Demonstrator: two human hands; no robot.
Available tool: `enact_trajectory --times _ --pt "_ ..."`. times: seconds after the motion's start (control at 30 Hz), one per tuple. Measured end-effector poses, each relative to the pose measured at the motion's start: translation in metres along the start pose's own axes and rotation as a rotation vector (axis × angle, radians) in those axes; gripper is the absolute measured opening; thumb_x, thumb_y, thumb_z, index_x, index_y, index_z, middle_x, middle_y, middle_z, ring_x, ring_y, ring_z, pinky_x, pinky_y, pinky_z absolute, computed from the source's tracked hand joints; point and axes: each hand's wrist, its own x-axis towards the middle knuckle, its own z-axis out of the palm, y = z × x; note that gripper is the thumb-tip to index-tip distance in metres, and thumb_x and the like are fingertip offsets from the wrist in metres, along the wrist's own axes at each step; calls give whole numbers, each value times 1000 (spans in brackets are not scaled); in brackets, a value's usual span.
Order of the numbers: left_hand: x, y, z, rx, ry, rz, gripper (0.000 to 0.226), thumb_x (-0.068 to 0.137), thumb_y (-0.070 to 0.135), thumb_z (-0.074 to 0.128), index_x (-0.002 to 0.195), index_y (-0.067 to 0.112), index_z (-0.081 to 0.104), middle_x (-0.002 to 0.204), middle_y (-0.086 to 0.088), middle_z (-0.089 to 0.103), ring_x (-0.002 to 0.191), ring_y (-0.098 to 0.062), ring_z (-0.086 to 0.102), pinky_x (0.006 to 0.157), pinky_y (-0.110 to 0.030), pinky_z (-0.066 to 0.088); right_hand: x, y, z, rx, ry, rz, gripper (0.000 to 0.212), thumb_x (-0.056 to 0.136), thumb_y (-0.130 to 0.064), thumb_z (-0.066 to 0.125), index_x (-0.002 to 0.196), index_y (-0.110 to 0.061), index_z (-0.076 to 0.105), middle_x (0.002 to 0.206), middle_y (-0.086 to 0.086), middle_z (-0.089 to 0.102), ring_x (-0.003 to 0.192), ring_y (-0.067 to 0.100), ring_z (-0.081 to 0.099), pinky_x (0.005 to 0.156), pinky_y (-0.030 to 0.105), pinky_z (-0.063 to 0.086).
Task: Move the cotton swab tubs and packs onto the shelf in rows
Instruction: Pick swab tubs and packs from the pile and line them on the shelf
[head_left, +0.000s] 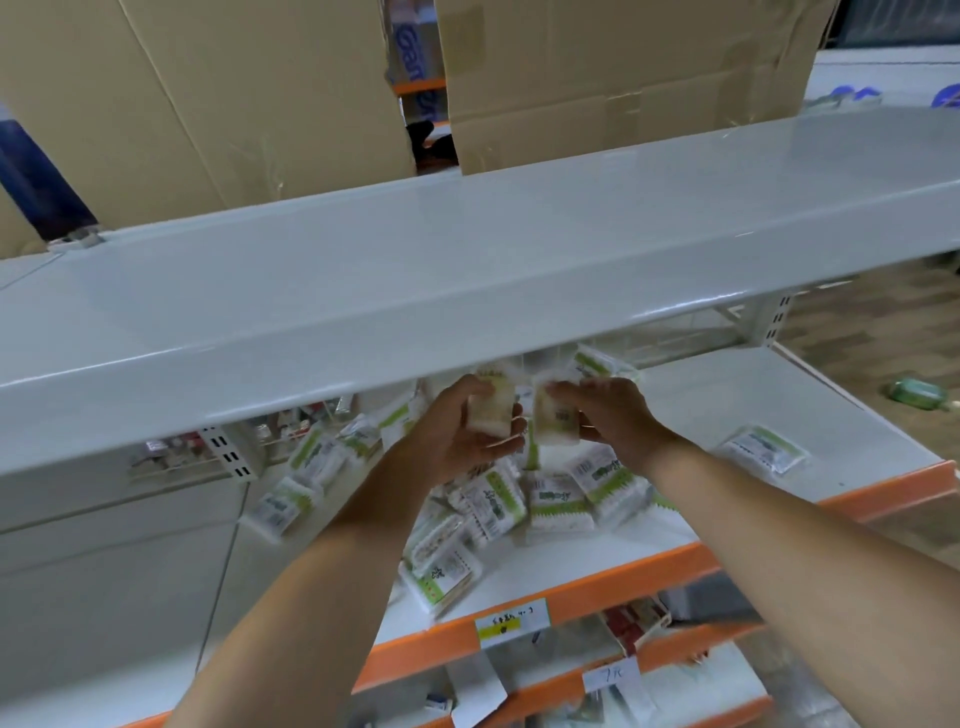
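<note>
Packs sit upright in each grip: left hand (457, 436) grasps one pack (491, 410), right hand (615, 415) another (553, 421), both pale, blurred, green-labelled.

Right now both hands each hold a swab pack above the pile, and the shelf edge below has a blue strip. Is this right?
Not quite: the head view shows the shelf edge is orange, not blue. The left hand and right hand do each hold a pack above the pile.

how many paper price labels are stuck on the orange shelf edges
2: a yellow-marked label on the orange shelf edge below the packs, and a handwritten label on the edge beneath it. Others may be hidden by the arms.
</note>
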Motion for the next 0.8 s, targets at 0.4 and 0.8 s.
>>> enact_trajectory --times 0.4,0.8 --pt "-45 -17 -5 136 121 158 46 84 41 75 119 15 63 106 -11 69 101 -25 66 102 -41 50 -21 -15 17 -143 -121 -49 48 76 -33 83 91 10 69 92 21 75 88 32 74 79 47 62" --pt "-114 -40 -37 236 438 273 7 85 22 70 92 21 69 91 -3 72 80 -20 65 74 -28 45 -55 -13 67 -400 -245 -130 29 69 -46 80 78 -19 77 69 -7 73 72 15 66 61 27 49"
